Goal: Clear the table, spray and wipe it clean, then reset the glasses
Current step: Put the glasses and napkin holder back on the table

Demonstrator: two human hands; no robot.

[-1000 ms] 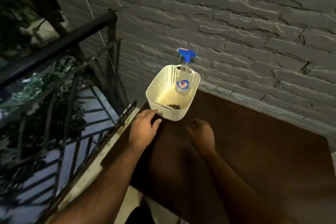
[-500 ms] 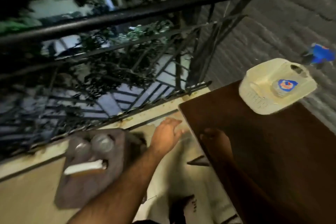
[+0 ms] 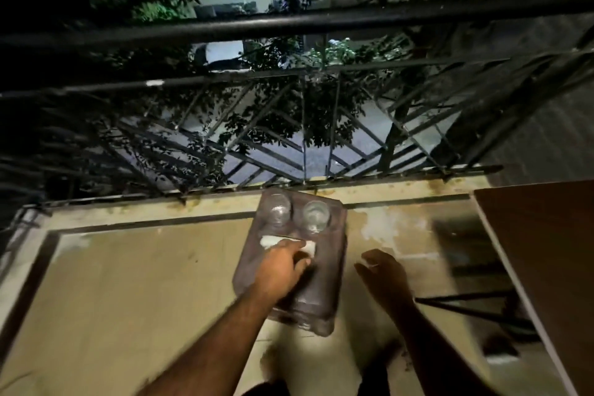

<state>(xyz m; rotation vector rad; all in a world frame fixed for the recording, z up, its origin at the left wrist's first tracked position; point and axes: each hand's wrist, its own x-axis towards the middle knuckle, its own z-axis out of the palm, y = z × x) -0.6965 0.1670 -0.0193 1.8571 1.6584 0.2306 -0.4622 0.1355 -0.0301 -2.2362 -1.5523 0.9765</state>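
Note:
Two clear glasses [image 3: 279, 210] [image 3: 316, 215] stand side by side at the far end of a brown stool [image 3: 321, 292] on the balcony floor. A white cloth [image 3: 267, 240] lies just in front of them. My left hand [image 3: 281, 267] reaches over the stool, its fingers on the middle of the cloth, hiding that part. My right hand [image 3: 382, 273] hovers to the right of the stool, fingers relaxed, holding nothing. The dark brown table [image 3: 546, 251] shows only as a corner at the right edge.
A black metal railing [image 3: 289, 26] with diagonal bars runs along the far side, just beyond the stool. Dark table bracing [image 3: 466, 305] crosses low under the table at the right. Tan floor [image 3: 128, 283] stretches to the left.
My view has swung left and down, away from the table and basket, onto the stool. My left hand has moved from the table corner onto the white cloth; my right hand followed.

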